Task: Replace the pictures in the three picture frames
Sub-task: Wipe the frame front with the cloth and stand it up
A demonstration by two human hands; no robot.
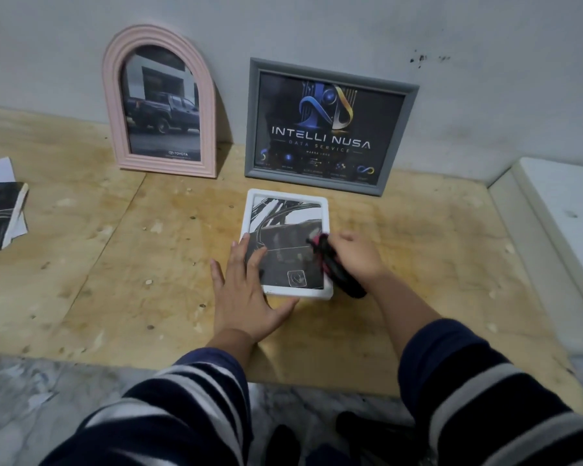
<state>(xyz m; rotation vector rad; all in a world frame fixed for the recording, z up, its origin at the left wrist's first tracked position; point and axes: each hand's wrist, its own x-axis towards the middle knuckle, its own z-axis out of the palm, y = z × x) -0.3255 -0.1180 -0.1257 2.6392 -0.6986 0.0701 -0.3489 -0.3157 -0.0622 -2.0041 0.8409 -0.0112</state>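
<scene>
Wiping the white frame [285,245] looks like the step in hand: it lies flat and face up on the plywood surface [115,264], directly ahead of you, its long axis running away from you toward the wall. Your left hand [246,294] presses flat on its near left corner, fingers [239,253] spread, thumb along the near edge. Your right hand [354,257] sits at the frame's right edge, fingers closed around a dark cloth with pink trim [334,267] that touches the glass on that side. The unwiped glass lies to the left of the cloth and further from you, so your right hand is the one placed to sweep across while the left holds the frame down.

The white frame has rounded corners and shows a dark black-and-white print with a small square mark near its lower edge. Behind it, a pink arched frame [160,102] with a truck picture and a grey frame [330,126] with a logo poster lean upright against the wall. Loose prints [0,213] lie well apart at far left.
</scene>
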